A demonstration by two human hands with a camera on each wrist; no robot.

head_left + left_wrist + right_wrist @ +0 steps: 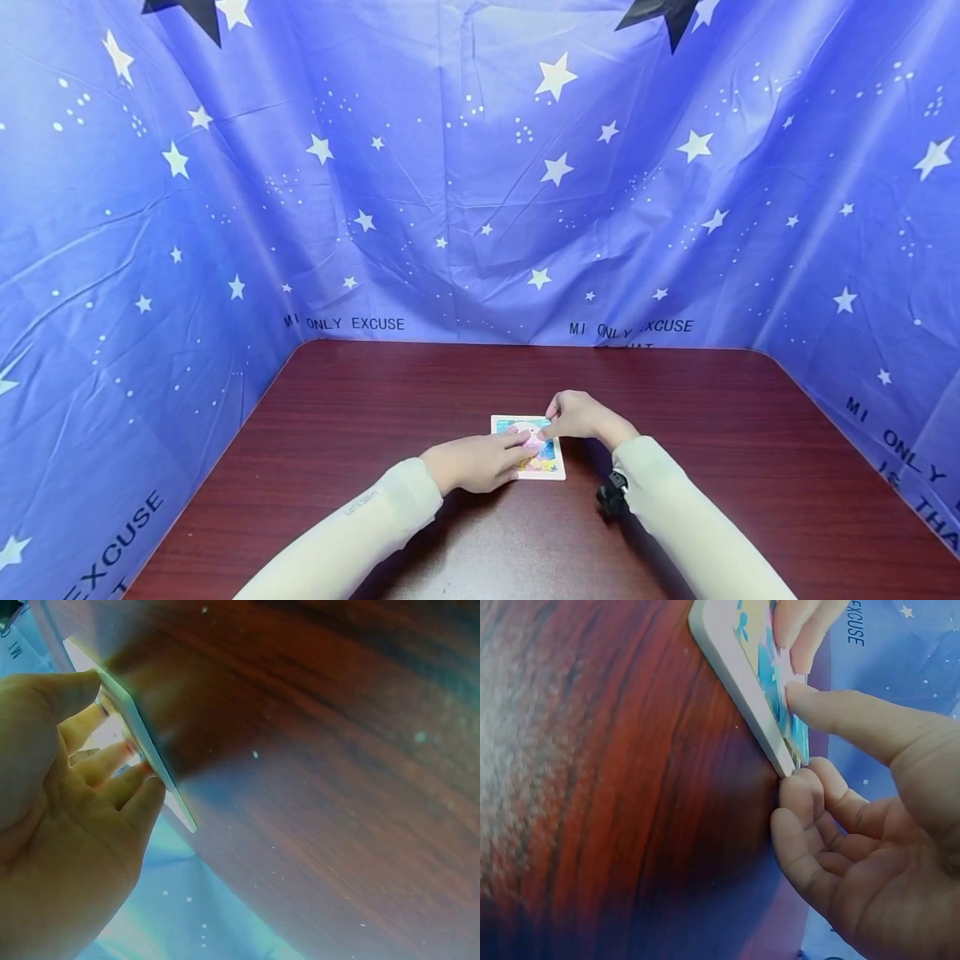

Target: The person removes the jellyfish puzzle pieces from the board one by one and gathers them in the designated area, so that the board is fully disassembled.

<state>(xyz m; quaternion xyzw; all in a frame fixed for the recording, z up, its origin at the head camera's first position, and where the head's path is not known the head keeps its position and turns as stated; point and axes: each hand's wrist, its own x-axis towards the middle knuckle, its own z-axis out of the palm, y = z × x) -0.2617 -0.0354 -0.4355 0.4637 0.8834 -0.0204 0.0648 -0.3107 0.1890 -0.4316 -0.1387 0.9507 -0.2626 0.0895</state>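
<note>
A small square picture board [561, 477] with a white rim and a colourful picture lies flat on the table. My left hand [477, 463] rests on its left part, fingers stretched over the picture. In the left wrist view, the left thumb [75, 691] is at the board's edge. My right hand [583, 416] is at the far right corner. In the right wrist view, its thumb [832, 710] touches the picture and its curled fingers [799, 796] meet the corner, where the picture layer stands slightly up from the white rim [739, 682]. The hands cover part of the picture.
The dark red wooden table [390, 383] reaches back to a blue-purple star-patterned curtain [480, 208], which also hangs at both sides. A black device [612, 493] is strapped at the right cuff. Pale sleeves cover both forearms.
</note>
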